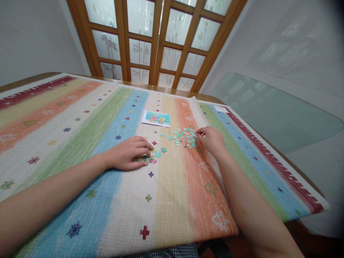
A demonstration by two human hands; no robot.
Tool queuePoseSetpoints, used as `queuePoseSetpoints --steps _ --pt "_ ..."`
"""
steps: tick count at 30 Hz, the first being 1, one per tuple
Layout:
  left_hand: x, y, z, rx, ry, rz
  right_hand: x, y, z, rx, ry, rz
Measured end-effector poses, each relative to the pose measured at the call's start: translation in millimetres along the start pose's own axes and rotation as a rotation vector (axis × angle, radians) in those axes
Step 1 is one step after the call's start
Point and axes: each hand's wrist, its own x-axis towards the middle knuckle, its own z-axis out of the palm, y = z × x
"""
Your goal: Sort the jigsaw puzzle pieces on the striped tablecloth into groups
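My left hand [133, 153] rests on the cloth with its fingers curved and apart, cupped around a small heap of jigsaw puzzle pieces [156, 154] in teal, yellow and pink. Part of that heap is hidden under the palm and fingers. To the right lies a second, looser spread of mostly teal puzzle pieces [182, 136]. At its right edge, the thumb and index finger of my right hand [211, 139] are pinched together on what looks like a puzzle piece, largely covered by the fingertips. A picture card [156, 118] with two cartoon figures lies flat beyond both groups.
A striped, patterned tablecloth [129, 200] covers the table, with a fold running along its right part. A small white label [220, 109] lies near the far right edge. Wooden doors with glass panes [141, 50] stand behind the table.
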Motion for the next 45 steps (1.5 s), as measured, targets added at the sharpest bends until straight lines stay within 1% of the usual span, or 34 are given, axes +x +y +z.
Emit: queuePoseSetpoints --steps 3,5,7,9,12,17,23,29,32,35,37,39,45 --pt "0 0 1 -0.006 0.003 0.003 -3 -17 -3 0.124 0.077 -0.160" --pt "0 -1 1 -0.005 0.005 0.006 -7 -32 -3 0.229 0.079 -0.309" --pt "1 -1 1 -0.005 0.004 0.009 -13 -47 -1 0.307 0.027 -0.457" --pt "2 0 1 -0.006 0.001 0.010 -21 -62 0 0.342 -0.061 -0.582" --pt "2 0 0 -0.006 0.001 0.008 -31 -80 1 0.310 -0.174 -0.689" --pt "2 1 0 0.003 -0.005 0.005 -38 -92 0 0.246 -0.215 -0.687" --pt "1 -1 1 0.004 0.002 0.003 -41 -93 -6 0.332 -0.274 -0.726" --pt "1 0 0 0.002 -0.014 -0.010 -46 -100 -13 0.428 -0.348 -0.776" --pt "1 0 0 0.005 -0.005 -0.003 -46 -100 -11 0.402 -0.311 -0.744" --pt "2 0 1 0.001 -0.005 0.002 -45 -98 -7 0.291 -0.221 -0.686" --pt "2 0 1 -0.005 -0.011 -0.006 -45 -97 -4 0.210 -0.191 -0.667" --pt "2 1 0 -0.008 -0.014 -0.013 -46 -98 -3 0.171 -0.190 -0.668" --pt "2 1 0 -0.017 -0.003 -0.010 -49 -104 -4 0.201 -0.207 -0.716"
